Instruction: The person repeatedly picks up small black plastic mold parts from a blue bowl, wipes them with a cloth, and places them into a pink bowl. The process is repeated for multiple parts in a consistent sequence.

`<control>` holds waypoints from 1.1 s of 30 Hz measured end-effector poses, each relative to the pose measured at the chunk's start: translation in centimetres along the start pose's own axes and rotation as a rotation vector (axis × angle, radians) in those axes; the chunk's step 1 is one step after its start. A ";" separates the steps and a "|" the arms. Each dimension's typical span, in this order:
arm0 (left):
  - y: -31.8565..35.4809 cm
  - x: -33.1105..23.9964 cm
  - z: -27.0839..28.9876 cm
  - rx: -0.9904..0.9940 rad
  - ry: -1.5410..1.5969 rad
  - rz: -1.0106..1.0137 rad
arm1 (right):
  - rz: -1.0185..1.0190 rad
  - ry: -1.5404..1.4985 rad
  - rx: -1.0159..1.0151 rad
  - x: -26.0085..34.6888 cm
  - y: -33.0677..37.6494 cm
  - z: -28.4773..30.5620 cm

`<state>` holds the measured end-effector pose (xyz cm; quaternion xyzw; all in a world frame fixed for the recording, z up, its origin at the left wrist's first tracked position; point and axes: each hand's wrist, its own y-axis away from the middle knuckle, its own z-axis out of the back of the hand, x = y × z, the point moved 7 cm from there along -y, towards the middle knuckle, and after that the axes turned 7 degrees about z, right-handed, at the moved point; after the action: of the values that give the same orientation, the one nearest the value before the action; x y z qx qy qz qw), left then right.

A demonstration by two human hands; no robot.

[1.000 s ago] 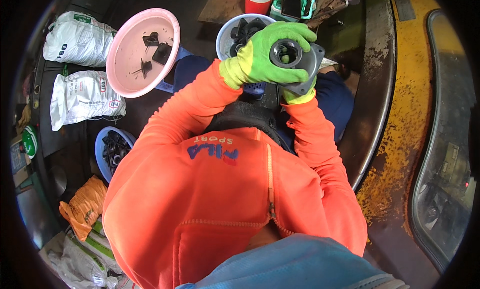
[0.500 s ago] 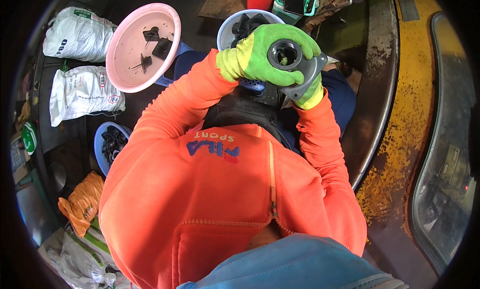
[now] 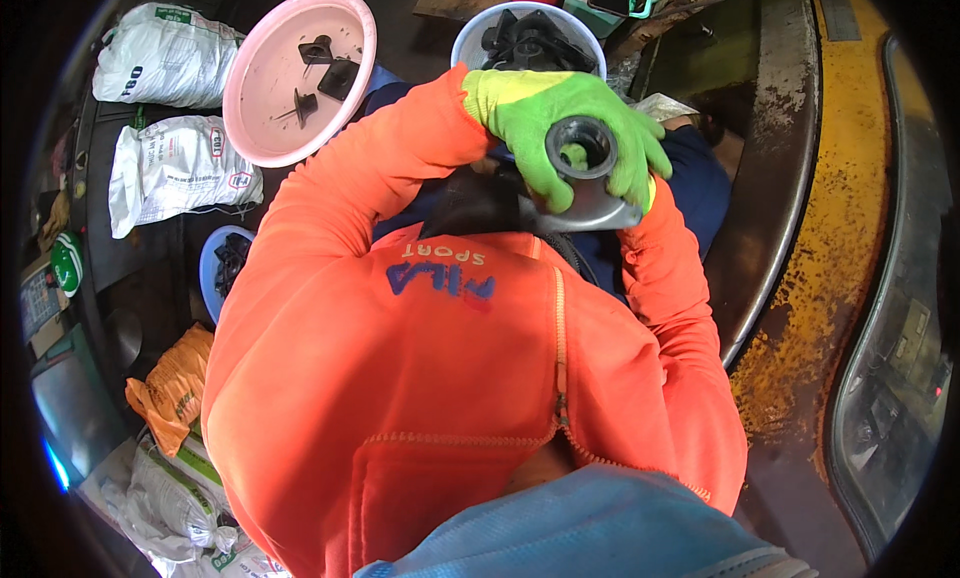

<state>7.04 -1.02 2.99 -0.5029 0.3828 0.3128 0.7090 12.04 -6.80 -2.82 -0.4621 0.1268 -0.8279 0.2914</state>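
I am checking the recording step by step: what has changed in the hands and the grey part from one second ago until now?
The left hand has slid further over the grey flanged part, its fingers now curling around the hub. The right hand still holds the part from the far side. The pink bowl and the blue bowl stayed in place.

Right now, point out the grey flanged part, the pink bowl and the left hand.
grey flanged part (image 3: 583,148): head view, on the rim of its round collar.
pink bowl (image 3: 265,93): head view, on bare inner wall.
left hand (image 3: 525,108): head view, on the back of the green glove.
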 end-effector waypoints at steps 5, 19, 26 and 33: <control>-0.2 -0.3 2.0 -0.046 -0.101 0.126 | 0.052 0.166 -0.126 0.4 -1.8 2.0; 2.4 -0.2 2.0 -0.843 -0.529 0.127 | -0.238 -0.463 -0.612 -2.4 -1.7 2.5; 2.1 -1.0 2.0 -0.605 -0.346 0.163 | -0.192 -0.214 -0.222 -0.4 -1.8 2.3; 1.6 -0.5 1.0 -0.298 -0.192 0.144 | -0.147 -0.136 0.066 -1.7 0.1 0.1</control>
<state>5.71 0.38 2.91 -0.5417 0.2979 0.4625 0.6356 12.87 -5.81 -4.01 -0.5154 0.0454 -0.8176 0.2528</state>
